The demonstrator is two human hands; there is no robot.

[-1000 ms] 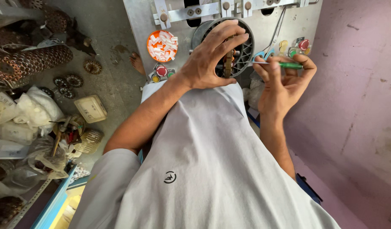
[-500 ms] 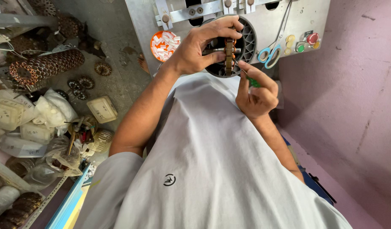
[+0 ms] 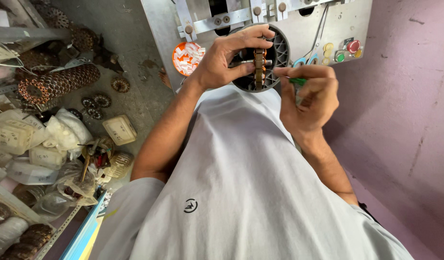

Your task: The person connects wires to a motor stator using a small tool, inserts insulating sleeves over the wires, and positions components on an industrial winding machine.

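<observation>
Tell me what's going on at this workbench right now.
A person in a grey shirt is working at a metal machine panel. The left hand grips a brown, copper-wound core on a shaft, held against a round dark housing. The right hand pinches a small green-handled tool beside that core. An orange dish of white pieces sits to the left, and wound coils lie on the floor.

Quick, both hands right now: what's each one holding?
Left hand: closed on the wound stator core at the round grey fixture.
Right hand: closed on a green-handled tool.
</observation>
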